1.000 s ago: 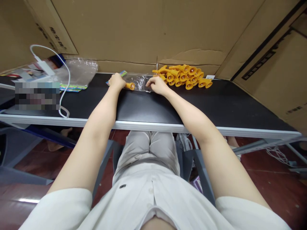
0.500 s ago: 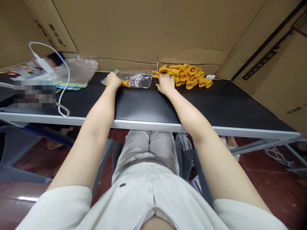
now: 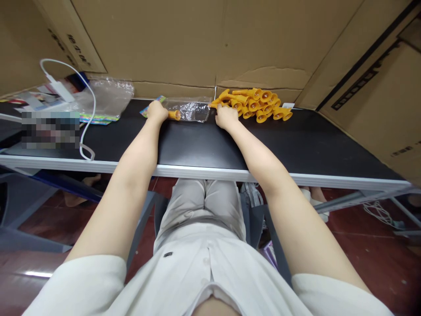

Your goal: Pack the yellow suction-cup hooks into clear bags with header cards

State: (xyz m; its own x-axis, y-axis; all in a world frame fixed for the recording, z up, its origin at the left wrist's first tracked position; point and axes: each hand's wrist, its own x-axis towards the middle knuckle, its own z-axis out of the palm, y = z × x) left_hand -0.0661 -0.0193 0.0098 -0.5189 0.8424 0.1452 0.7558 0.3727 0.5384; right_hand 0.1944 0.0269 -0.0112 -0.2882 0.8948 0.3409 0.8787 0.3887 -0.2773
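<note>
My left hand (image 3: 156, 111) is closed around an orange plastic toy (image 3: 174, 115) that lies inside a clear plastic bag (image 3: 190, 109) on the black table (image 3: 197, 145). A colourful card sticks out past that hand on its left. My right hand (image 3: 225, 117) is closed on another orange toy (image 3: 215, 103) at the near edge of a pile of orange trumpet-shaped toys (image 3: 259, 105). The bag's open end lies between my two hands.
A heap of clear bags with colourful cards (image 3: 105, 101) lies at the back left. Beside it runs a white charger with its cable (image 3: 82, 123). Cardboard sheets (image 3: 197, 44) wall the table at the back and right. Chair legs and cables show below the table.
My right hand left the bag's open end, went right to the pile and closed on an orange toy, then drew back slightly. My left hand shifted the bagged toy a little to the left.
</note>
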